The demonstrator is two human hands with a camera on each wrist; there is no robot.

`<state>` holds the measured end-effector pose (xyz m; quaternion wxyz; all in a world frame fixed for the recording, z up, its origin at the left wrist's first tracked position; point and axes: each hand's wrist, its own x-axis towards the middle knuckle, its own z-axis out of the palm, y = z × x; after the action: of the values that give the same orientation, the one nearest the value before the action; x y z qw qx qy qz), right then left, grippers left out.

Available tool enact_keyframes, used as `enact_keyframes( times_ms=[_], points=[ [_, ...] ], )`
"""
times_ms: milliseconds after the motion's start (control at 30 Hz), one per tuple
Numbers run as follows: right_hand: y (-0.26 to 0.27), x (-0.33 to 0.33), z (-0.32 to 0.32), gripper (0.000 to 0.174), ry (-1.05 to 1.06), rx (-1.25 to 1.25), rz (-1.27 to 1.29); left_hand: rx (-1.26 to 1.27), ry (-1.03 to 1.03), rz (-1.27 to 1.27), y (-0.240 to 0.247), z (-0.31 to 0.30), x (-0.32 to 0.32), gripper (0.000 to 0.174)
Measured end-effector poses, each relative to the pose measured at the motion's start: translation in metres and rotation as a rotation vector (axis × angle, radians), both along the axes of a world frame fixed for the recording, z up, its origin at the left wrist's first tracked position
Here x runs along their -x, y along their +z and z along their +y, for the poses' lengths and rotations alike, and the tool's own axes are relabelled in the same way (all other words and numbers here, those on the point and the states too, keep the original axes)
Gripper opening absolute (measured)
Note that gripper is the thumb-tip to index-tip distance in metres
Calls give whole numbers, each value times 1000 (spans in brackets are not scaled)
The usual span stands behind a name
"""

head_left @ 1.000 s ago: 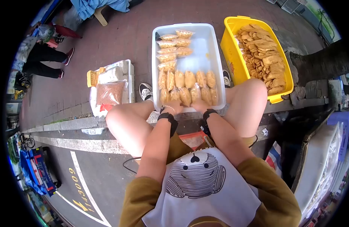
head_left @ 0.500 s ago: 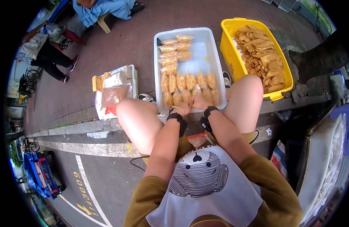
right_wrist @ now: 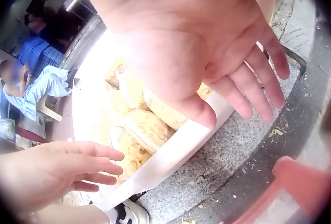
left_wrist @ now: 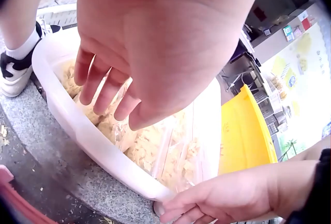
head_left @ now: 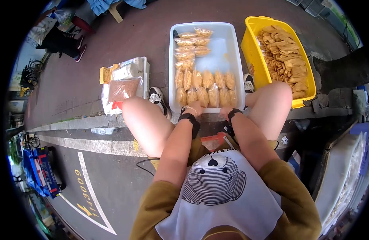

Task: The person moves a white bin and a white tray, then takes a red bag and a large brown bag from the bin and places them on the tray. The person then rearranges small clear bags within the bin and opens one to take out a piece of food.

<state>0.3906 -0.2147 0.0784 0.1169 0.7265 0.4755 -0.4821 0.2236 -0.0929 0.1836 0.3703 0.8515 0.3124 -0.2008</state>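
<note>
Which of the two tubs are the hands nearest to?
The translucent white tub, filled with sealed snack bags: the left hand and right hand are at its near rim. The yellow tub of loose pieces sits farther right.

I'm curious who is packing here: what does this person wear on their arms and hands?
The left hand and right hand are bare, no gloves. A black strap wraps each wrist. Loose mustard-brown sleeves cover the upper arms.

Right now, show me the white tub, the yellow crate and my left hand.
white tub (head_left: 221, 54), head view, bare floor of the tub.
yellow crate (head_left: 255, 60), head view, its left inner wall.
left hand (left_wrist: 155, 42), left wrist view, middle of the hand.
</note>
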Motion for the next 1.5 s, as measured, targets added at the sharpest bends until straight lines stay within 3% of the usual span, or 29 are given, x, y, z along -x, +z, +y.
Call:
enact_keyframes(
  times_ms=[67, 100, 133, 167, 200, 233, 267, 300, 367, 633, 700, 733, 800, 900, 933, 1000, 1033, 1067, 1100, 1167, 1233, 1267, 1300, 1333, 1400, 1500],
  points=[
    [28, 8, 6, 29, -409, 126, -10, -20, 79, 25, -26, 6, 7, 35],
    [21, 5, 7, 30, -447, 30, -48, -13, 84, 29, -36, 9, 10, 35],
    [2, 5, 5, 28, -627, -76, -20, -24, 108, 24, -36, 9, 12, 36],
    [20, 5, 14, 26, -641, -43, -25, -18, 124, 42, -42, 9, 13, 37],
    [17, 4, 19, 25, -586, -157, -41, -24, 127, 30, -36, 6, 14, 36],
    [32, 10, 30, 25, -385, -272, -182, -51, 130, 29, -42, 4, 16, 32],
    [25, 14, 45, 24, -260, -525, -161, -74, 105, 78, -52, 2, 22, 31],
    [54, 27, 47, 22, -479, -546, -40, -78, 93, 84, -60, 1, 23, 33],
    [50, 28, 55, 21, -454, -708, 103, -42, 43, 152, -45, 3, 29, 37],
    [78, 40, 55, 17, -321, -468, 18, -61, 98, 202, -14, 9, 41, 37],
    [119, 63, 73, 15, -342, -756, 244, -58, 89, 203, -11, 7, 40, 37],
    [141, 75, 79, 15, -337, -754, 241, -81, 86, 171, -14, 6, 38, 37],
    [173, 92, 85, 16, -98, -1297, 270, -103, 85, 133, -25, 2, 38, 37],
    [174, 88, 77, 14, -50, -1213, 171, -67, 164, 53, -60, -1, 35, 36],
    [160, 79, 74, 15, -99, -1070, 139, -58, 183, 19, -57, 1, 26, 36],
    [108, 58, 54, 21, -314, -769, 42, -52, 83, 156, -21, 1, 22, 35],
    [60, 38, 38, 27, -256, -642, -99, -62, 100, 124, -14, -1, 22, 34],
    [58, 35, 19, 32, -304, -326, -209, -67, 71, 140, -8, -1, 19, 35],
    [-3, 18, -3, 36, -127, -213, -339, -60, 126, 131, -12, -2, 16, 37],
    [49, 34, -8, 37, -116, -159, -317, -84, 173, 52, -28, -1, 13, 35],
    [50, 35, 18, 35, -306, -47, -108, -89, 165, 60, -31, -1, 11, 36],
    [73, 40, 24, 38, -353, -91, -24, -103, 137, 41, -45, 1, 9, 35],
    [56, 44, 23, 37, -412, -170, -80, -102, 122, 0, -61, 2, 7, 33],
    [68, 47, 22, 35, -374, -152, -124, -125, 30, -16, -90, 5, 6, 30],
    [95, 54, 22, 35, -274, -118, -134, -87, -24, -82, -69, 3, 2, 33],
    [49, 67, 33, 36, -298, -331, -33, -168, 52, -216, -66, 3, -17, 30]
  ],
)
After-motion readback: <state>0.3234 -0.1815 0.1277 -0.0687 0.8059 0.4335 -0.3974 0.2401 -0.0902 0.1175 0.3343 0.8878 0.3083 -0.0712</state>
